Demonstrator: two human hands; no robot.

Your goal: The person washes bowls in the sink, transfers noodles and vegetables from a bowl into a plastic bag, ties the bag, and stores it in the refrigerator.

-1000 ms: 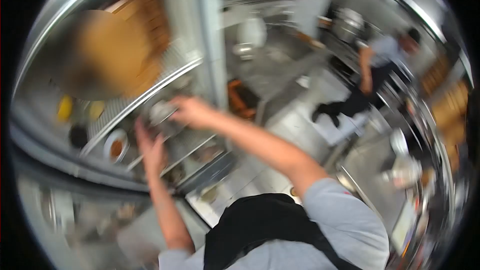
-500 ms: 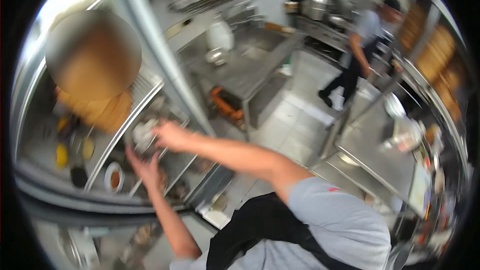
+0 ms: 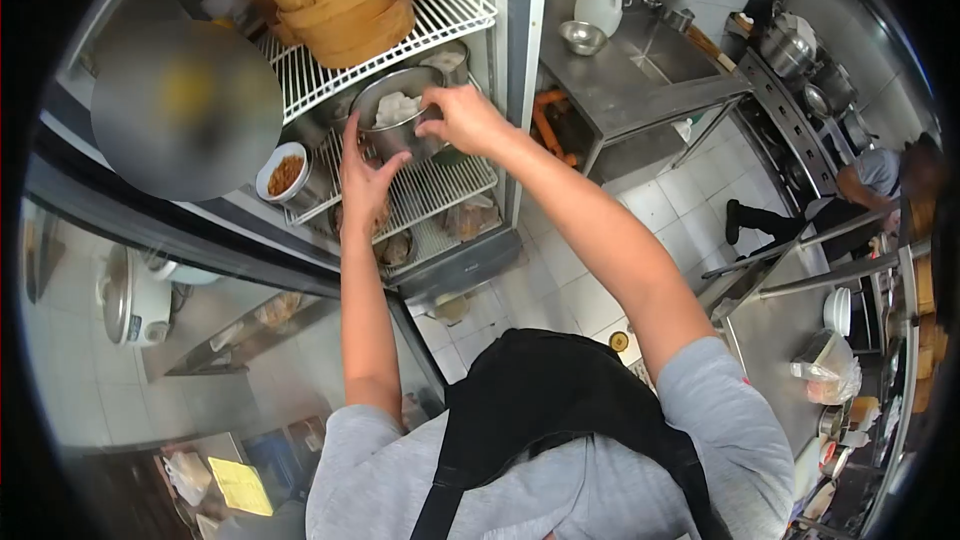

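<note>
Steel pot between spread left hand and curled right hand, latter's grip unclear.

Shiny metal pot, matt wooden steamers

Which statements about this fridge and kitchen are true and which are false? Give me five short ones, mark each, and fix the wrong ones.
1. The left hand and right hand are on different sides of the metal pot. True.
2. The metal pot holds orange slices. False: it holds white pieces.
3. Bamboo steamers stand on a white wire shelf. True.
4. The white bowl is between the two hands. False: it is to the left of the left hand, with brown food in it.
5. A white jug stands beside a metal bowl. True.
</note>
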